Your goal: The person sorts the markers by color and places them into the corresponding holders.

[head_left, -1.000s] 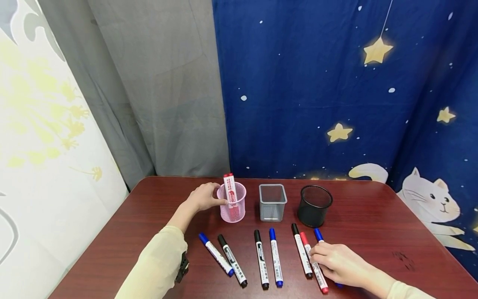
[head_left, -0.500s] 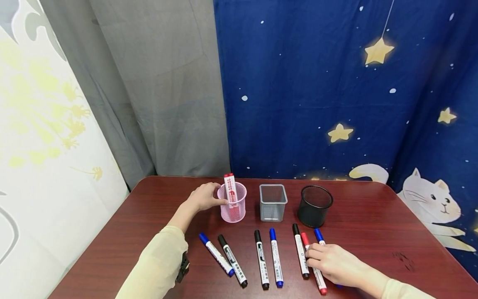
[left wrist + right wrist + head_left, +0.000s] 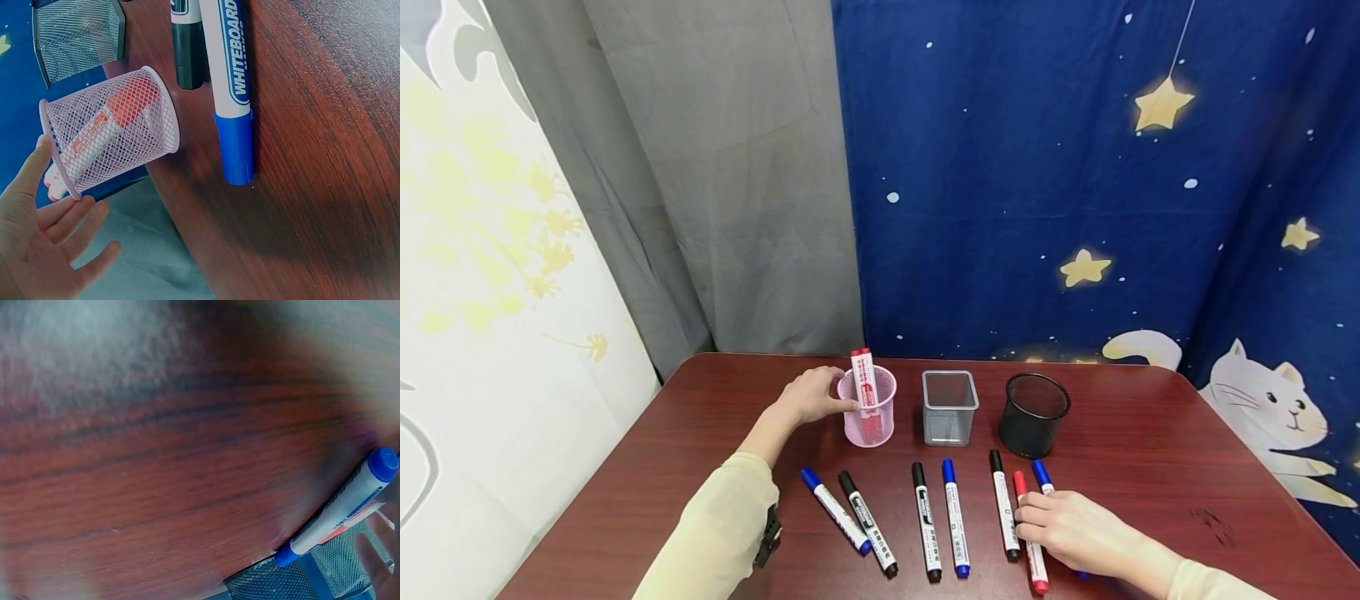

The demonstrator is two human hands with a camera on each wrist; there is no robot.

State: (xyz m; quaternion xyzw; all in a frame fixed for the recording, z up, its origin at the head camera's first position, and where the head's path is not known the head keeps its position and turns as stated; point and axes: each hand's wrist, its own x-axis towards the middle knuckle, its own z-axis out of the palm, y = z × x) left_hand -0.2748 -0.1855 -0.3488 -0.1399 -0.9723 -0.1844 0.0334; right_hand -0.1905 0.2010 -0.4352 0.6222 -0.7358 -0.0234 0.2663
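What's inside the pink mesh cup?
Two red-and-white markers, leaning, red ends poking out the top. Lower down they show only through the wall of the pink mesh cup, partly covered; anything small behind them can't be seen.

Left hand [image 3: 811, 395] out toward the desk's [image 3: 1142, 433] far edge (thumb [image 3: 30, 165] splayed); right hand [image 3: 1075, 527] palm-down with fingers [image 3: 1036, 515] bent.

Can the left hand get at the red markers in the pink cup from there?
Probably yes: the left hand holds the pink cup, and the red markers stick up out of it with nothing over them. The hand would likely have to let go of the cup first.
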